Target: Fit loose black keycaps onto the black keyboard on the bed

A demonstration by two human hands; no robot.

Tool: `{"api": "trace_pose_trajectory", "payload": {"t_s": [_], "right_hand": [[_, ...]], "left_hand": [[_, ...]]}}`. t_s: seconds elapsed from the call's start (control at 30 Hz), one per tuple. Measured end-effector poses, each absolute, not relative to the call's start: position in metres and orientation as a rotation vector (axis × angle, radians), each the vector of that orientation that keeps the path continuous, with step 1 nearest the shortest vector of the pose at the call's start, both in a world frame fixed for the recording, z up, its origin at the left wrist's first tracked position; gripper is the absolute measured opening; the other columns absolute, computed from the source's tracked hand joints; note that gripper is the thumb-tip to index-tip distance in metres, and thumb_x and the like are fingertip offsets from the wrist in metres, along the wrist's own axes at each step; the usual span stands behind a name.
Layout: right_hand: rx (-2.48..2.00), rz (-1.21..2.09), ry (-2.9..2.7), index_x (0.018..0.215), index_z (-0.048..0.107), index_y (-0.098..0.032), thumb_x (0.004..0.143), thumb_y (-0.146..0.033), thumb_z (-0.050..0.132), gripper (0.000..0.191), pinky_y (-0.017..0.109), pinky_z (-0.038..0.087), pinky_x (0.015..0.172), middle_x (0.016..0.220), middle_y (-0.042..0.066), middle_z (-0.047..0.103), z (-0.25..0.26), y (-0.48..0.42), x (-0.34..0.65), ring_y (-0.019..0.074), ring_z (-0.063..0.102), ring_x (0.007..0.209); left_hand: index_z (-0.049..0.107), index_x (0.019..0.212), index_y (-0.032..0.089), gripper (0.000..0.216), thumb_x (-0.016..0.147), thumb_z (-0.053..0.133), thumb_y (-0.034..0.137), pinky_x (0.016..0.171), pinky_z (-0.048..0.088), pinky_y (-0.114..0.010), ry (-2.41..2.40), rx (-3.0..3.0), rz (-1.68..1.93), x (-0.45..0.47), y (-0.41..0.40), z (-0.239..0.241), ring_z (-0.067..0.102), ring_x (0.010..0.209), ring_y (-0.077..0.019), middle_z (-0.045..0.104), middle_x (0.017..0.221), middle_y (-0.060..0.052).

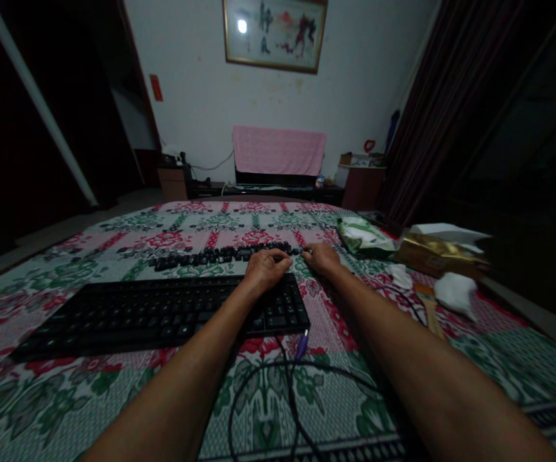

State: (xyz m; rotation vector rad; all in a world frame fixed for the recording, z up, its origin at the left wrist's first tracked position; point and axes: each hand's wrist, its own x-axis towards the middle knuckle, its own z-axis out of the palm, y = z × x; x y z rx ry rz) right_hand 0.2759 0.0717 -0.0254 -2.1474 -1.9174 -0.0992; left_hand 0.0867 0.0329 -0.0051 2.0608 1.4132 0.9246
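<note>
A black keyboard lies on the patterned tablecloth, with keycaps missing along part of its upper rows. Behind it runs a row of loose black keycaps. My left hand is over the keyboard's far right corner, beside that row; its fingers are bent together, and anything between them is hidden. To the right, my right hand rests at the row's end with thumb and fingers pinched. Whatever sits in that pinch is too small to make out. A purple-handled tool lies by the keyboard's near right corner.
A black cable loops across the near cloth. On the right are a brush, crumpled white tissues, a gold tissue box and a green-white packet. A pink cloth hangs by the far wall.
</note>
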Motion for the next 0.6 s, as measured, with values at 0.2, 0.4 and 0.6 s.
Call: {"api": "trace_pose_trajectory", "payload": {"t_s": [0.2,0.4,0.6], "right_hand": [[-2.189,-0.057,-1.949,0.115,0.061,-0.029,0.082,-0.039,0.045,0.037,0.033,0.044,0.081,0.112,0.007,0.064,-0.024,0.077,0.274,0.0236,0.058,0.103],[-2.201,-0.01,-1.958,0.116,0.059,-0.024,0.083,-0.037,0.044,0.039,0.034,0.044,0.082,0.113,0.011,0.063,-0.022,0.076,0.274,0.0257,0.058,0.104],[-2.16,0.046,-1.817,0.12,0.052,-0.008,0.084,-0.026,0.04,0.042,0.032,0.041,0.087,0.116,0.019,0.059,-0.02,0.059,0.272,0.0257,0.055,0.107]], "left_hand": [[0.071,0.086,0.02,0.027,0.073,0.056,0.038,0.06,0.041,-0.021,1.339,2.042,0.935,0.085,0.034,-0.006,0.059,0.065,-0.0134,0.068,0.07,0.0],[0.072,0.084,0.02,0.025,0.073,0.056,0.036,0.062,0.043,-0.021,1.341,2.067,0.94,0.082,0.034,-0.008,0.06,0.067,-0.0138,0.069,0.073,-0.001],[0.071,0.082,0.017,0.027,0.069,0.058,0.037,0.057,0.043,-0.021,1.343,1.99,0.918,0.081,0.035,-0.001,0.059,0.061,-0.0141,0.067,0.063,-0.002]]}}
